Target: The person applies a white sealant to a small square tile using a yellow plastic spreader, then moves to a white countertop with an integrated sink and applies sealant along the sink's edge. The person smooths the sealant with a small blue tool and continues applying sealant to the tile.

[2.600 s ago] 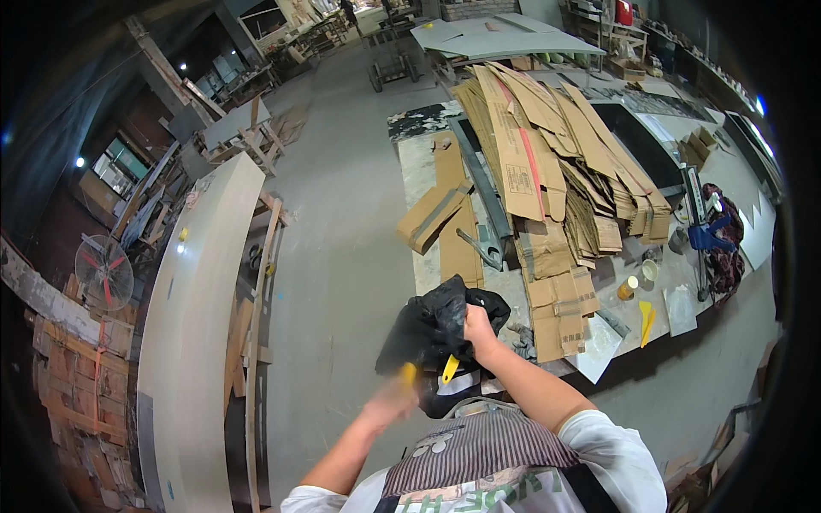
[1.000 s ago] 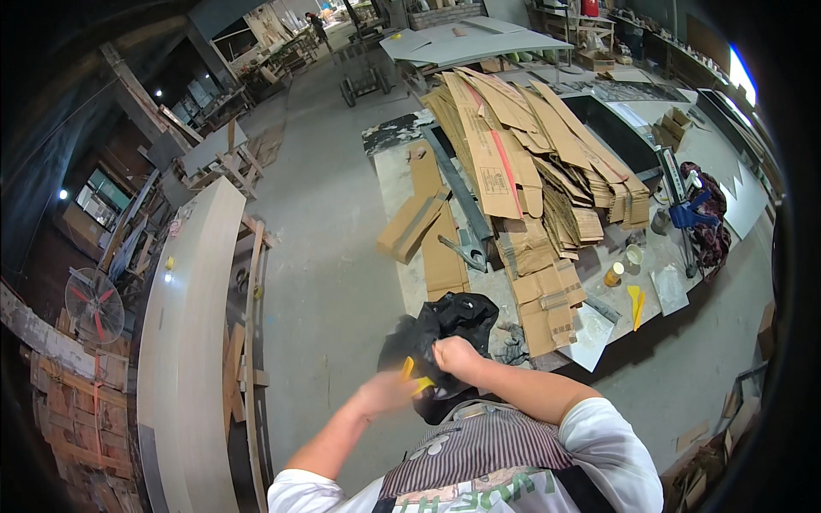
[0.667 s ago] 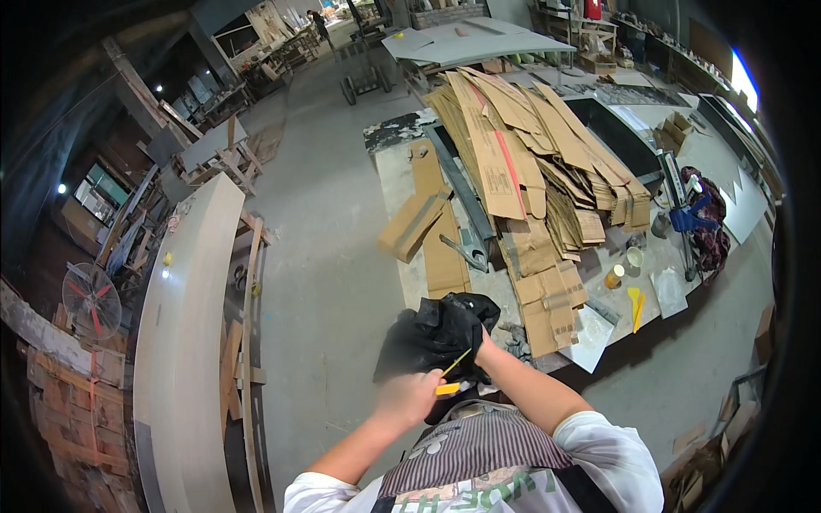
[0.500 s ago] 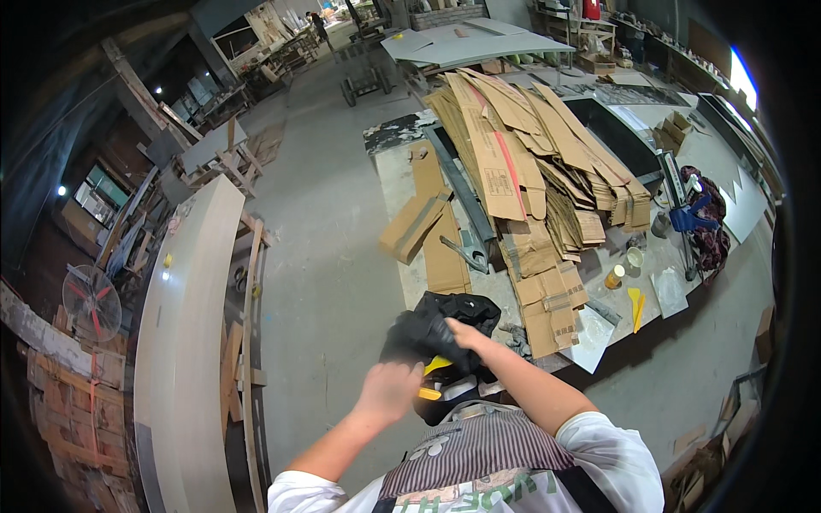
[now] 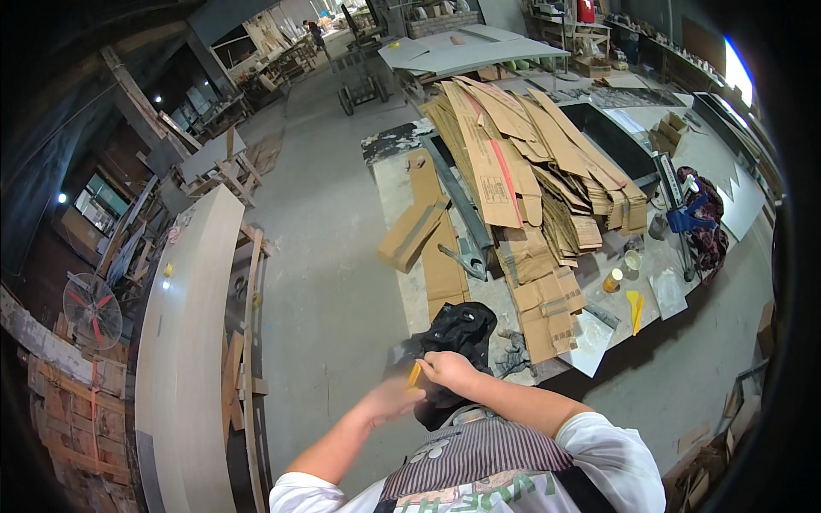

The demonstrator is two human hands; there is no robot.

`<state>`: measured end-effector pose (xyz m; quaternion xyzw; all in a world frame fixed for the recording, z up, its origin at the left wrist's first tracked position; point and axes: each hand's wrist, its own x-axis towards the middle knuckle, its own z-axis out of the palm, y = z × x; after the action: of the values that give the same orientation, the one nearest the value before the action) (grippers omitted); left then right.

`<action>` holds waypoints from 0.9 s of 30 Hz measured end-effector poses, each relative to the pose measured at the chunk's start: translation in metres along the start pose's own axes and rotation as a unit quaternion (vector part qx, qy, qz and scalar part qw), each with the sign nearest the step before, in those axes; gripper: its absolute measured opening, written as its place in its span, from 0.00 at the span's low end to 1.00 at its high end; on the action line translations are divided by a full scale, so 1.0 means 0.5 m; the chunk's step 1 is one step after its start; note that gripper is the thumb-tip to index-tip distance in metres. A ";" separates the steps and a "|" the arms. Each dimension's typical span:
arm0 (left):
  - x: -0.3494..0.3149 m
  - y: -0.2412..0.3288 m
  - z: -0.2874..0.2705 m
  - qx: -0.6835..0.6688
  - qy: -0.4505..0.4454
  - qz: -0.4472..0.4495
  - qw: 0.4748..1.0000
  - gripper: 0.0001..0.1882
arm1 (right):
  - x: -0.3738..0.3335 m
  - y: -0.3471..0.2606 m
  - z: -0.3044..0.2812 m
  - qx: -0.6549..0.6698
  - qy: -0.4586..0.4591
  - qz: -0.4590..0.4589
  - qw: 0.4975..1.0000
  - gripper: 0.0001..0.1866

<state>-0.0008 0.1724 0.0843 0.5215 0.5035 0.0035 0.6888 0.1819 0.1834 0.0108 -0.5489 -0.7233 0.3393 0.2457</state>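
Observation:
A black cloth bag (image 5: 462, 329) lies at the near corner of the cardboard-covered table, in front of my body. My right hand (image 5: 451, 373) is closed at the bag's near side, its fingers curled and pinching the black fabric. Just left of it is my left hand (image 5: 393, 400), smeared by motion, so its grip is unclear. Between the two hands a narrow yellow piece (image 5: 414, 374) sticks up next to the left fingers; its full shape is hidden. A grey crumpled glove (image 5: 514, 354) rests right of the bag.
Flattened cardboard boxes (image 5: 487, 162) are heaped on the table. Right of them stand a small yellow-capped jar (image 5: 612, 280), yellow scrapers (image 5: 635, 311) and a blue clamp (image 5: 687, 215). A long pale panel (image 5: 184, 342) stands on the left, near a fan (image 5: 90, 309).
The bag's raised blurred part has sunk and the yellow pieces in its opening are mostly covered. My right hand has moved down and left; my left hand has shifted slightly, with a yellow piece showing beside it.

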 end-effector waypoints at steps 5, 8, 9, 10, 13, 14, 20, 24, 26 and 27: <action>0.015 0.000 0.055 -0.115 0.040 -0.018 0.992 0.15 | 0.034 0.055 0.037 0.083 0.090 -0.028 0.992 0.22; 0.054 0.002 0.105 0.149 0.199 0.112 0.962 0.16 | 0.066 0.102 0.049 0.201 0.140 0.001 0.969 0.20; 0.066 -0.006 0.119 0.206 0.229 0.177 0.935 0.16 | 0.072 0.117 0.048 0.249 0.142 0.009 0.958 0.19; 0.067 0.001 0.135 0.242 0.255 0.194 0.916 0.16 | 0.067 0.102 0.038 0.366 0.140 0.022 0.920 0.18; 0.049 0.006 0.188 0.383 0.306 0.178 0.854 0.12 | 0.068 0.061 0.019 0.593 0.119 0.154 0.781 0.15; 0.053 -0.010 0.195 0.434 0.299 0.188 0.828 0.10 | 0.051 0.014 -0.019 0.627 0.088 0.193 0.749 0.11; 0.074 -0.053 0.168 0.390 0.286 0.192 0.854 0.11 | 0.044 0.022 -0.015 0.609 0.115 0.170 0.766 0.14; 0.084 -0.047 0.104 0.102 0.200 0.197 0.954 0.12 | 0.067 0.086 0.032 0.400 0.182 0.049 0.897 0.21; 0.044 0.012 0.067 -0.014 0.069 0.075 0.995 0.11 | 0.063 0.102 0.038 0.316 0.193 0.020 0.928 0.20; 0.038 0.007 0.043 -0.070 0.017 0.046 0.996 0.11 | 0.062 0.101 0.043 0.275 0.195 0.002 0.941 0.20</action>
<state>0.0256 0.1688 0.0727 0.4947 0.4892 0.0790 0.7139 0.1896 0.2167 -0.0421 -0.5172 -0.5384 0.4118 0.5225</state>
